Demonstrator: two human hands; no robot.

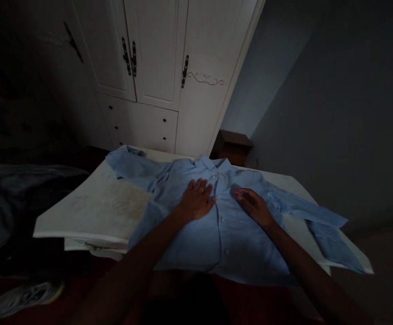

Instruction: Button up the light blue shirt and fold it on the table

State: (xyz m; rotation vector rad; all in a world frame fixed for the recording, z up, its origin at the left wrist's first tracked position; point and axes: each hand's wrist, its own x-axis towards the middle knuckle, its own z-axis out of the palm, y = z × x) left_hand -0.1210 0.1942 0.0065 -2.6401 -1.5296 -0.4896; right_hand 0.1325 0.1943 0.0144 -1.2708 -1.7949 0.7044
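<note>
A light blue button-up shirt [196, 239] lies front side up, its collar at the far side and its sleeves spread out to both sides. Under it is a white-covered board [91, 203] with a brownish stain. My left hand [197, 199] rests flat on the shirt's chest, left of the button line, fingers stretched and a ring on one. My right hand [253, 205] is over the other side of the chest, palm turned inward, fingers loosely bent and apart from the thumb, with nothing visible in it. Whether it touches the cloth I cannot tell.
Beyond the board stands a white wardrobe [155, 54] with dark handles and drawers. A small brown cabinet [235, 138] sits by the grey wall [335, 113]. Dark clothing [20, 185] is heaped at left, and a shoe [25, 298] lies on the floor below.
</note>
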